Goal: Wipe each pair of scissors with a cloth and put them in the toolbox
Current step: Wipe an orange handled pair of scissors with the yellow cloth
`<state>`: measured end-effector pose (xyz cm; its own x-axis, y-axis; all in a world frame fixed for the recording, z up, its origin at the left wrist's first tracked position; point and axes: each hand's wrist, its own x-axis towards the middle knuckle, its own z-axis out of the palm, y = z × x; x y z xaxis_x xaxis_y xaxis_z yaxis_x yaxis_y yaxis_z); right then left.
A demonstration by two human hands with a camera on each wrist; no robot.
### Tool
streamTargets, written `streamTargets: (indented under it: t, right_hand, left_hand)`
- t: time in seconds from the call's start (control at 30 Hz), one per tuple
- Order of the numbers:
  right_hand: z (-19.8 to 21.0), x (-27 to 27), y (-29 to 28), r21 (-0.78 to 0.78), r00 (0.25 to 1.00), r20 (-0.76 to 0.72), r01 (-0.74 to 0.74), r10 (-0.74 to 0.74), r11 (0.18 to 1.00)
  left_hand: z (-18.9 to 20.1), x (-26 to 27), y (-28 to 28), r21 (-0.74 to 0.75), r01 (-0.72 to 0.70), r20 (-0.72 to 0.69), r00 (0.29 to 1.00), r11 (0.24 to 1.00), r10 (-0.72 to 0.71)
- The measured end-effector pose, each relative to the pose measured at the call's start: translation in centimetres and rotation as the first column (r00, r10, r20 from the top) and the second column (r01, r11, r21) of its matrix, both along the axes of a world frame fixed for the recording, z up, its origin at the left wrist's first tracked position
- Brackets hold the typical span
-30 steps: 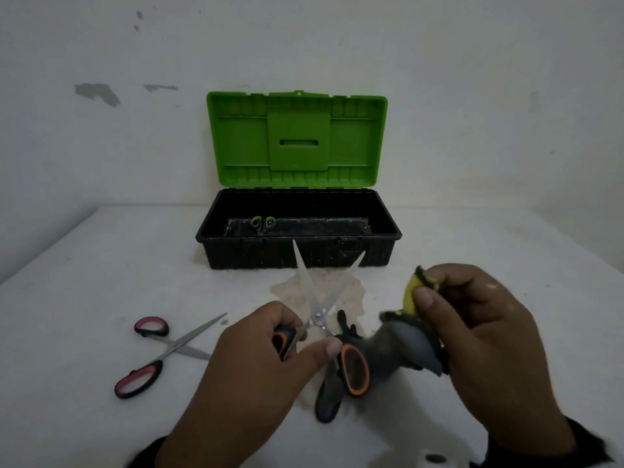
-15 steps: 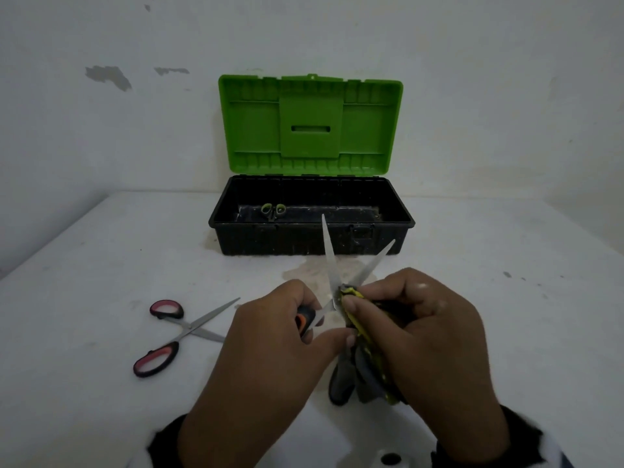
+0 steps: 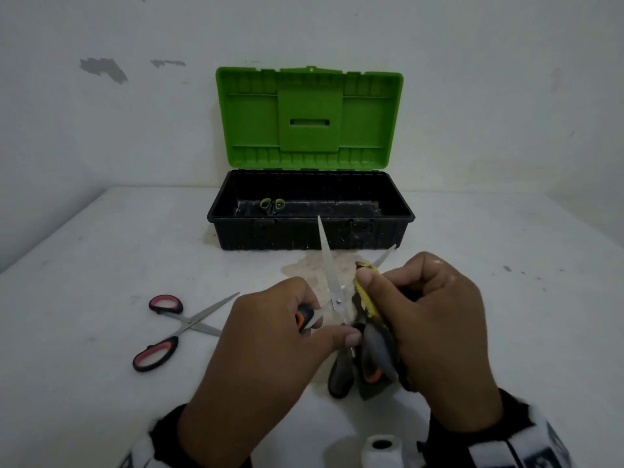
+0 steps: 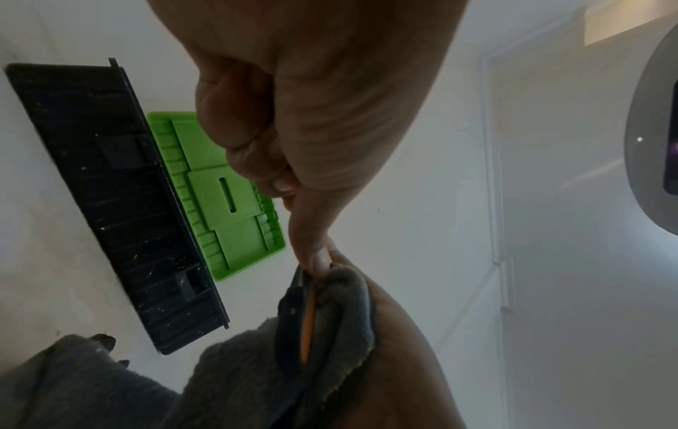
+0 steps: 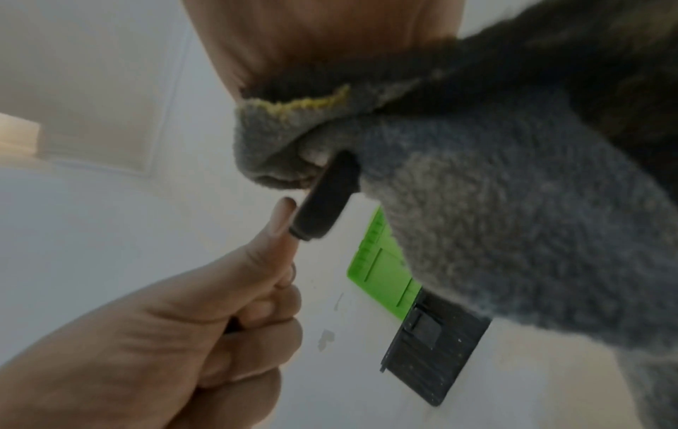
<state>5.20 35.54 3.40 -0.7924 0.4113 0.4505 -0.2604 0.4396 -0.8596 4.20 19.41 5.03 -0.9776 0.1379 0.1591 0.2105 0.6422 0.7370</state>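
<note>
**Cloth brought onto the open blade of the orange-handled scissors; wiping under way.**

The toolbox [image 3: 310, 228] was seen at the far middle of the table [image 3: 84, 265], lid raised, with one green-handled pair [image 3: 272, 205] already inside, while the red-handled scissors [image 3: 175, 327] were left lying toward the table's left edge, well apart from both hands. Half a second before, the cloth [image 3: 366, 300] had been bunched low by the pivot; now it was found folded over the right-hand blade, so the second pair was judged mid-wipe and not yet ready for boxing. The orange-handled scissors [image 3: 332, 298] were held over the table's near middle, blades spread. The left hand [image 3: 270, 346] was curled tight round one handle, and the cloth was pinched onto the blade by the right hand [image 3: 435, 329], fingers [image 3: 369, 280] closed together.
</note>
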Motion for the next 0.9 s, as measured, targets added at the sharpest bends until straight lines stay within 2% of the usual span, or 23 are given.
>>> streamTargets:
  t: [0.13, 0.3, 0.43, 0.6, 0.73, 0.9]
  right_hand:
    - [-0.1, 0.6, -0.8, 0.031, 0.997, 0.036, -0.068, 0.066, 0.997]
    - [-0.3, 0.2, 0.1, -0.033, 1.000, 0.003, 0.007, -0.006, 0.999]
    - [-0.2, 0.7, -0.6, 0.003, 0.997, 0.042, -0.067, 0.067, 0.998]
    - [0.0, 0.3, 0.7, -0.043, 1.000, 0.013, 0.015, -0.015, 0.999]
    - [0.0, 1.0, -0.1, -0.025, 0.996, 0.057, -0.066, 0.067, 0.998]
    - [0.6, 0.4, 1.4, -0.066, 0.999, -0.012, 0.036, -0.037, 0.997]
  left_hand:
    - [-0.3, -0.1, -0.4, -0.007, 0.003, 0.008, 1.000, 1.000, -0.003]
    - [-0.5, 0.1, -0.5, 0.063, 0.021, 0.028, 0.999, 0.998, -0.023]
    - [-0.5, 0.0, -1.0, 0.086, 0.043, 0.012, 0.999, 0.995, -0.044]
    - [-0.4, 0.2, -0.7, 0.097, 0.043, 0.023, 0.999, 0.994, -0.045]
    - [-0.3, 0.2, -1.0, 0.115, 0.062, 0.006, 0.998, 0.991, -0.063]
    - [-0.1, 0.3, -0.8, 0.125, 0.091, -0.007, 0.996, 0.988, -0.091]
